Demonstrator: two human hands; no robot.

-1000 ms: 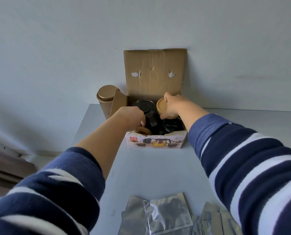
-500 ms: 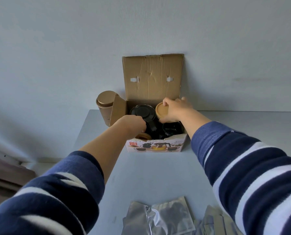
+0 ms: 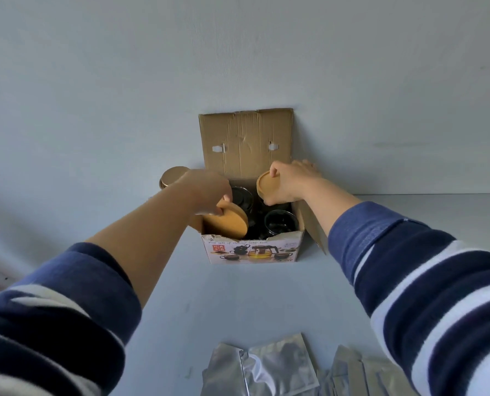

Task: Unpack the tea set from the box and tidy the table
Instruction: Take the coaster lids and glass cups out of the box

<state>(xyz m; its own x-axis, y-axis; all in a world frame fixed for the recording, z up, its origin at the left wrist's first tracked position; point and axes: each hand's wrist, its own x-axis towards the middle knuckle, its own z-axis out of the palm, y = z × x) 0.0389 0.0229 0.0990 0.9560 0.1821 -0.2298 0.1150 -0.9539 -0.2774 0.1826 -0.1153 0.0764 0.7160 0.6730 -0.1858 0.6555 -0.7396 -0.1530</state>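
Note:
An open cardboard tea set box [image 3: 253, 251] stands at the table's far edge, its lid flap raised against the wall. Inside are dark glass pieces: a teapot [image 3: 242, 197] at the back and a cup [image 3: 281, 224] at the front right. My left hand [image 3: 206, 191] grips a round wooden coaster [image 3: 225, 224], tilted and raised over the box's front left corner. My right hand [image 3: 289, 182] holds a second wooden coaster [image 3: 266, 184] on edge above the box's back right.
A gold lidded canister [image 3: 172, 175] stands left of the box, partly behind my left arm. Silver foil pouches [image 3: 278, 367] lie at the near edge of the grey table [image 3: 238, 298]. The wall is right behind the box.
Both hands have risen out of the box. The left hand has lifted a wooden coaster up into view, and the right hand has raised its coaster higher.

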